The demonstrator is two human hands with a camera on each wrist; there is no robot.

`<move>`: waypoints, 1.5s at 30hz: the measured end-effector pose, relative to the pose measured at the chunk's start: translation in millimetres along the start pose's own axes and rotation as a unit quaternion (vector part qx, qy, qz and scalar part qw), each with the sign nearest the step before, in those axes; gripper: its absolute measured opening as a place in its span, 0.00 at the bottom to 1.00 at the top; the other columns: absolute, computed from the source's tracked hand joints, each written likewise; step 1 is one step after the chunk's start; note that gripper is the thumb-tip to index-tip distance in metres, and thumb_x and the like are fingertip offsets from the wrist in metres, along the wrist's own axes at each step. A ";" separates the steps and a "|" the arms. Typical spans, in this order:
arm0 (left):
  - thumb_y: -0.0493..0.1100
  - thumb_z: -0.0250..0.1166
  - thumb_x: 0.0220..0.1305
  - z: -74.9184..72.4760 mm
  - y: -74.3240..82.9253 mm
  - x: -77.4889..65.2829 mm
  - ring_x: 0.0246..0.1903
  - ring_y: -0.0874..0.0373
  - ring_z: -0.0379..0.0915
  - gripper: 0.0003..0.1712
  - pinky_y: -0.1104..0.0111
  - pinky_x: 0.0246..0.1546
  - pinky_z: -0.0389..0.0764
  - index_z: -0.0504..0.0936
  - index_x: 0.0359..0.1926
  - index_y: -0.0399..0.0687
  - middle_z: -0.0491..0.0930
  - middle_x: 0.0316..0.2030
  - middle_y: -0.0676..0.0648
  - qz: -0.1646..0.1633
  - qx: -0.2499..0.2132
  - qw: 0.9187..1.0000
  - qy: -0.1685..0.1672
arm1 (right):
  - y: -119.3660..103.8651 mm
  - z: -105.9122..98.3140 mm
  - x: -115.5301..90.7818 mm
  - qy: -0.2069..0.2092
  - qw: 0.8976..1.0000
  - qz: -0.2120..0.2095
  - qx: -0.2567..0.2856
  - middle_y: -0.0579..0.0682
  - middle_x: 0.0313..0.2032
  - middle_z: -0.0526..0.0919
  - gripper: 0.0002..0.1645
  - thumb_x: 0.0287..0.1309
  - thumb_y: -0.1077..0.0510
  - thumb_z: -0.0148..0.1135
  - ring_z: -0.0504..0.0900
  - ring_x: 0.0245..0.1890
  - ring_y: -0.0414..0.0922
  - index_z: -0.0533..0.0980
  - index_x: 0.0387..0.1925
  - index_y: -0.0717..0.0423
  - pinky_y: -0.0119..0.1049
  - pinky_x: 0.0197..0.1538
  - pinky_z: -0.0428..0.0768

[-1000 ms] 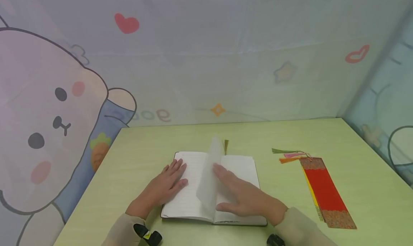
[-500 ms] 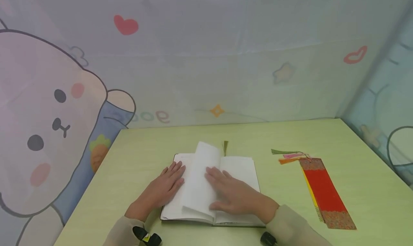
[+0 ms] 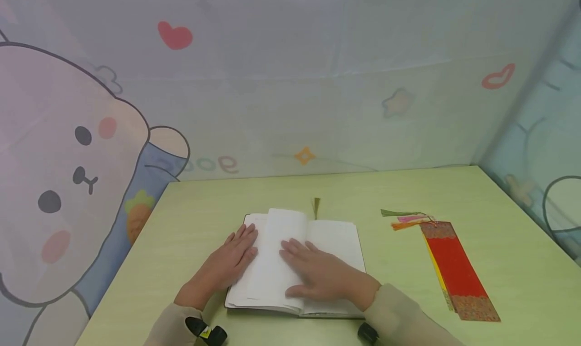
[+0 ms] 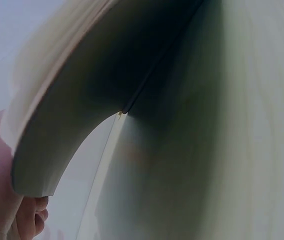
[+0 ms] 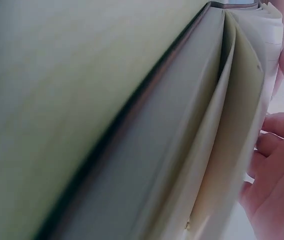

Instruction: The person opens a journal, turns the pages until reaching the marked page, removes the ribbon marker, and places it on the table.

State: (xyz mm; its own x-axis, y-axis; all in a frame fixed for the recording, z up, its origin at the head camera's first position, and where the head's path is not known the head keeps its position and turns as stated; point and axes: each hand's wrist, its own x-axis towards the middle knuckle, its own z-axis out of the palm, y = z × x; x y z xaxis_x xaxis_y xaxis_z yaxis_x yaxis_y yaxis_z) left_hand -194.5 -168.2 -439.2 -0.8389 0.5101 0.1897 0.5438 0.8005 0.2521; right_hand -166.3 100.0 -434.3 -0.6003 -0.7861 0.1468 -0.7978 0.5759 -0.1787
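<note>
An open notebook [image 3: 333, 237] with white pages lies on the table in front of me. My left hand [image 3: 231, 260] rests with straight fingers on the left page near its outer edge. My right hand [image 3: 320, 273] lies spread over the middle, its fingertips on a leaf [image 3: 286, 225] that slants slightly over the left side. In the right wrist view, several loose pages [image 5: 237, 95] fan up beside the right hand [image 5: 277, 175]. The left wrist view looks under the notebook's raised left cover [image 4: 57, 125], with the left hand's fingers [image 4: 32, 217] at its edge.
A green tassel [image 3: 316, 207] sticks out past the notebook's top edge. On the right lie stacked bookmarks [image 3: 460, 270], red on top with yellow below, with green, pink and orange tassels [image 3: 408, 219]. A printed cloth [image 3: 290, 83] hangs behind the pale green table [image 3: 204, 194].
The lifted leaf has turned from upright at the spine over to the left and come down. My right hand has moved left with it, while the left hand has stayed nearly still.
</note>
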 end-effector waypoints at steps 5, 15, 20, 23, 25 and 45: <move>0.57 0.44 0.71 -0.5 -1.0 1.2 0.69 0.50 0.43 0.34 0.52 0.66 0.52 0.59 0.68 0.39 0.54 0.69 0.44 0.003 -0.006 1.000 0.010 | -1.9 0.6 6.2 -0.016 1.000 0.001 -0.006 0.55 0.71 0.49 0.49 0.61 0.28 0.37 0.47 0.70 0.49 0.51 0.70 0.59 0.47 0.69 0.50; 0.63 0.42 0.69 -4.8 3.9 14.1 0.70 0.48 0.39 0.40 0.51 0.67 0.44 0.56 0.69 0.39 0.50 0.70 0.43 0.027 0.034 0.999 0.006 | -4.9 2.5 14.0 -0.020 1.000 -0.009 -0.017 0.55 0.70 0.50 0.50 0.61 0.28 0.38 0.48 0.70 0.49 0.51 0.70 0.61 0.48 0.68 0.51; 0.65 0.42 0.68 -5.4 6.7 21.9 0.70 0.47 0.36 0.43 0.51 0.67 0.42 0.53 0.70 0.38 0.48 0.71 0.43 0.044 0.050 0.998 -0.021 | -5.6 3.1 16.0 -0.016 0.999 -0.013 -0.027 0.55 0.71 0.50 0.51 0.61 0.28 0.37 0.48 0.70 0.50 0.49 0.70 0.63 0.49 0.68 0.52; 0.66 0.41 0.67 -4.1 6.5 24.2 0.70 0.47 0.35 0.44 0.51 0.68 0.41 0.51 0.71 0.39 0.47 0.71 0.43 0.045 0.062 0.997 -0.033 | -6.4 3.2 17.3 -0.016 0.999 -0.015 -0.035 0.56 0.71 0.49 0.52 0.61 0.28 0.36 0.48 0.70 0.50 0.49 0.70 0.63 0.49 0.68 0.52; 0.67 0.40 0.67 -3.3 6.1 25.2 0.70 0.47 0.34 0.44 0.51 0.68 0.41 0.50 0.71 0.40 0.47 0.71 0.44 0.046 0.069 0.996 -0.036 | -6.8 3.1 17.8 -0.015 0.999 -0.015 -0.038 0.56 0.71 0.49 0.52 0.61 0.28 0.36 0.48 0.70 0.50 0.49 0.70 0.63 0.49 0.68 0.52; 0.65 0.42 0.68 3.6 -0.1 18.6 0.70 0.49 0.36 0.38 0.53 0.68 0.43 0.54 0.71 0.50 0.48 0.70 0.48 0.040 0.041 0.998 -0.034 | 10.9 -2.1 -2.4 -0.013 0.999 0.050 0.010 0.49 0.72 0.45 0.52 0.60 0.27 0.38 0.43 0.71 0.43 0.48 0.71 0.58 0.42 0.69 0.50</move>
State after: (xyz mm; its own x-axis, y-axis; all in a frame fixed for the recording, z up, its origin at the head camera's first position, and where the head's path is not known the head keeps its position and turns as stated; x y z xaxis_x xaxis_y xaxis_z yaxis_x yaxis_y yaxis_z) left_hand -210.2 -157.6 -439.1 -0.7938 0.5917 0.1402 0.6079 0.7779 0.1588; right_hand -173.7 108.6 -434.6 -0.6753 -0.7305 0.1021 -0.7323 0.6475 -0.2109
